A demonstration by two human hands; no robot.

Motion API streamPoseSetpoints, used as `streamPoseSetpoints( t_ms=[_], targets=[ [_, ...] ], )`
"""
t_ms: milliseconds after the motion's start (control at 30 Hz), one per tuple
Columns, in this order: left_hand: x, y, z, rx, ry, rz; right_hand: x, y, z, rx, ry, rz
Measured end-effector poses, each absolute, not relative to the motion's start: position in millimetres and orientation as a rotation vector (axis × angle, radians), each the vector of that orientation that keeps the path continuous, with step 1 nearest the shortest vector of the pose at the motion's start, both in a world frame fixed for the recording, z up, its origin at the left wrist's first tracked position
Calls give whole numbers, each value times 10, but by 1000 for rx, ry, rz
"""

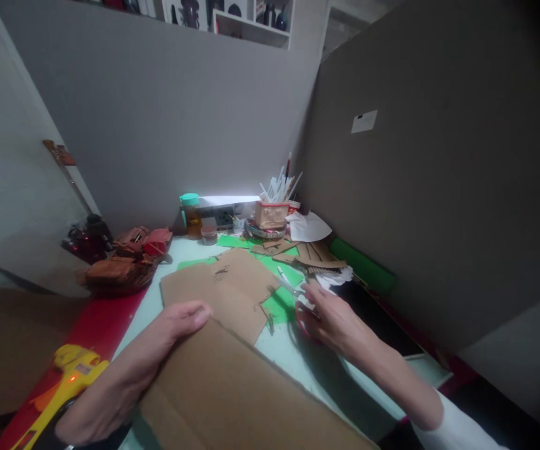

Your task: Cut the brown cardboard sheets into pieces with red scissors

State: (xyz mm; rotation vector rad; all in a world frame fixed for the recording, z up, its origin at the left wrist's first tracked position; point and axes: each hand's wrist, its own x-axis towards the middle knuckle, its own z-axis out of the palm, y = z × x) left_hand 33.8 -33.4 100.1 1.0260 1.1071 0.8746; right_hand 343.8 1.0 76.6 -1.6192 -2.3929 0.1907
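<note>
My left hand [180,325] is closed on the edge of a large brown cardboard sheet [242,394], thumb on top and fingers hidden beneath. The sheet tilts up toward me. In my right hand [329,312] is a pair of scissors [293,289] with red handles, its blades pointing left toward another cardboard piece [232,281]. That piece lies flat on the table with a jagged right edge and a dark mark on it. Whether the blades touch the cardboard I cannot tell. Green paper [282,306] shows beneath the blades.
A yellow glue gun [70,375] with an orange light lies at the lower left. Brown leather bags [120,269] sit at the table's left edge. A green-lidded bottle [192,215] and a box of white sticks [272,212] stand at the back. Cardboard scraps [317,255] lie right.
</note>
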Motion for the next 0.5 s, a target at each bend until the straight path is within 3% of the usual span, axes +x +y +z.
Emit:
streamPoseSetpoints(
  t_ms=[267,500],
  targets=[
    [318,-327,1057,1002,1264,961,3083,256,634,-1655,-2426,39],
    [319,-302,1015,884,1282,1076,3202,-74,611,-1222,-2315,533]
  ],
)
